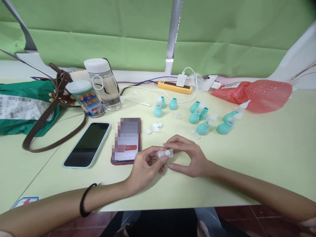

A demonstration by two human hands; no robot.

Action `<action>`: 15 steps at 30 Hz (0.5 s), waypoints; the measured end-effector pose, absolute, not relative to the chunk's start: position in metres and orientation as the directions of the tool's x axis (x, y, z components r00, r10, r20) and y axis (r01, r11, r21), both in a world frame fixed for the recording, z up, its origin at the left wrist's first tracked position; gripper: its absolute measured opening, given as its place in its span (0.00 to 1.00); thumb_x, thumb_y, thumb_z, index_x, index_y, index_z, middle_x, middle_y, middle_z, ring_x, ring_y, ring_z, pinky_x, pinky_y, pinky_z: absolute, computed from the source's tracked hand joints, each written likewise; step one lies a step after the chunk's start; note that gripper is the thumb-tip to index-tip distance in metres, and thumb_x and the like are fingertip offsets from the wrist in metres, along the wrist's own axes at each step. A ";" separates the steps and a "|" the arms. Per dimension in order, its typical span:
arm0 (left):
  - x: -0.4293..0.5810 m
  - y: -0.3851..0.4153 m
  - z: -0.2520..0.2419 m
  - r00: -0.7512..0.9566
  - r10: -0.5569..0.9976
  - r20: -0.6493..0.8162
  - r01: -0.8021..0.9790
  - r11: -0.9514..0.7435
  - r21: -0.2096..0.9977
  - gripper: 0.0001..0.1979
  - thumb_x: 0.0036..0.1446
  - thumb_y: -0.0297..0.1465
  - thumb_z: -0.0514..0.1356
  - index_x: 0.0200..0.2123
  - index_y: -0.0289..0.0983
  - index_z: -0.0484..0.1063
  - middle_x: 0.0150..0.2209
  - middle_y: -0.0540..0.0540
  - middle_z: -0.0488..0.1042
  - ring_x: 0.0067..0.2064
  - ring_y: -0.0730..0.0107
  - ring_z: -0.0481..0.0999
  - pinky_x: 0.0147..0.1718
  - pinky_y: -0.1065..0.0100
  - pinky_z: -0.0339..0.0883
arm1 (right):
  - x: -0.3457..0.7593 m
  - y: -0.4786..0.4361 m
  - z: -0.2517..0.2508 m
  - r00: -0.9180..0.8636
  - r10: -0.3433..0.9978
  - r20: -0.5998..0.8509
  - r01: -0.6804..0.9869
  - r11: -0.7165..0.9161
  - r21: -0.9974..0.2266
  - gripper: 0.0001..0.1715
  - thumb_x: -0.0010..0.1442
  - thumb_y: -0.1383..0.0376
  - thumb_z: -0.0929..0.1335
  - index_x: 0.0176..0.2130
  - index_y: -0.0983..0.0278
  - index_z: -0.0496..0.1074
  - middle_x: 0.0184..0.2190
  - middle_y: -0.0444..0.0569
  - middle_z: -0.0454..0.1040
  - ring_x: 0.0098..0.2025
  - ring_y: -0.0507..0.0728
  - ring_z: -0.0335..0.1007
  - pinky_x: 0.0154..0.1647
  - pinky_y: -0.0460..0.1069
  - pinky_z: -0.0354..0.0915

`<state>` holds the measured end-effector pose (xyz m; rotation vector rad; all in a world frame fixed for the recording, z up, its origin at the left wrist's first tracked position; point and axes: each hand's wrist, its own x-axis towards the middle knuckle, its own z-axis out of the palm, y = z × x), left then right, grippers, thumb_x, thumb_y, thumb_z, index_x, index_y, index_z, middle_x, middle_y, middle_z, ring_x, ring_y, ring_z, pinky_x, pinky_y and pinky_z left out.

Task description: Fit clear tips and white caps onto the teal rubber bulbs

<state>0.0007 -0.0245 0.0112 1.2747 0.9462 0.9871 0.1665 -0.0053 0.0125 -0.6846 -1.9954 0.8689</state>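
Observation:
A small clear plastic piece (pixel 165 153) with a round white part inside is pinched in my left hand (pixel 145 166), between thumb and fingers. My right hand (pixel 191 156) is beside it, thumb and fingers apart, with the fingertips close to the piece's far side; whether they touch it I cannot tell. Beyond my hands stand several teal rubber bulbs (pixel 203 127), some fitted with translucent nozzle tips (pixel 213 118). White bits (pixel 156 127) lie in a small heap ahead of my left hand. Another clear plastic piece (pixel 196 134) lies near the bulbs.
Left of my hands lie a phone with its screen lit (pixel 127 141) and a dark-screened phone (pixel 87 144). Behind them are a snack cup (pixel 87 100), a water bottle (pixel 105 85), a brown strap (pixel 39 131) and a green parcel (pixel 24 108). A yellow power strip (pixel 170 87) and red bubble-wrap bag (pixel 269 95) are at the back.

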 end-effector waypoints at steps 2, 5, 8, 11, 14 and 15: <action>0.001 -0.025 0.013 0.294 0.956 -0.011 -0.056 0.029 0.998 0.11 0.47 0.31 0.60 0.36 0.33 0.68 0.21 0.51 0.70 0.21 0.76 0.69 0.22 0.73 0.68 | 0.166 -0.006 0.016 -0.504 0.815 0.286 0.046 0.356 -0.933 0.26 0.47 0.67 0.68 0.47 0.63 0.63 0.38 0.51 0.64 0.36 0.52 0.66 0.31 0.48 0.67; 0.002 -0.026 0.014 0.286 0.958 -0.005 -0.072 0.027 0.997 0.11 0.46 0.30 0.61 0.35 0.33 0.68 0.22 0.50 0.71 0.22 0.76 0.69 0.22 0.73 0.69 | 0.166 -0.003 0.018 -0.512 0.858 0.036 -0.025 0.028 -0.999 0.17 0.46 0.64 0.69 0.38 0.68 0.67 0.31 0.49 0.68 0.29 0.51 0.68 0.28 0.47 0.67; 0.001 -0.026 0.012 0.307 0.952 0.000 -0.102 0.033 0.994 0.12 0.47 0.30 0.60 0.37 0.34 0.68 0.25 0.49 0.73 0.24 0.75 0.71 0.23 0.72 0.69 | 0.166 0.000 0.019 -0.512 0.852 -0.106 -0.003 -0.125 -0.992 0.16 0.42 0.62 0.71 0.31 0.71 0.70 0.20 0.46 0.70 0.23 0.50 0.68 0.24 0.46 0.67; 0.000 -0.026 0.011 0.325 0.946 0.003 -0.107 0.034 0.994 0.12 0.48 0.30 0.60 0.37 0.34 0.68 0.27 0.48 0.73 0.25 0.74 0.71 0.22 0.73 0.68 | 0.167 0.002 0.021 -0.503 0.854 -0.135 0.006 -0.153 -0.988 0.18 0.39 0.62 0.72 0.31 0.71 0.72 0.18 0.46 0.71 0.21 0.50 0.68 0.23 0.45 0.67; 0.000 -0.026 0.011 0.325 0.946 0.007 -0.096 0.026 0.995 0.12 0.47 0.30 0.60 0.37 0.33 0.69 0.27 0.47 0.73 0.25 0.74 0.71 0.22 0.73 0.68 | 0.168 0.002 0.021 -0.518 0.842 -0.149 -0.013 -0.181 -0.983 0.18 0.38 0.63 0.73 0.32 0.70 0.73 0.20 0.47 0.73 0.23 0.50 0.69 0.25 0.45 0.67; 0.000 -0.026 0.012 0.323 0.946 0.007 -0.092 0.024 0.995 0.12 0.47 0.29 0.60 0.37 0.33 0.69 0.27 0.47 0.73 0.25 0.74 0.71 0.22 0.73 0.68 | 0.167 0.002 0.021 -0.516 0.843 -0.154 -0.022 -0.193 -0.981 0.18 0.38 0.64 0.73 0.32 0.70 0.73 0.20 0.47 0.73 0.23 0.50 0.69 0.26 0.45 0.68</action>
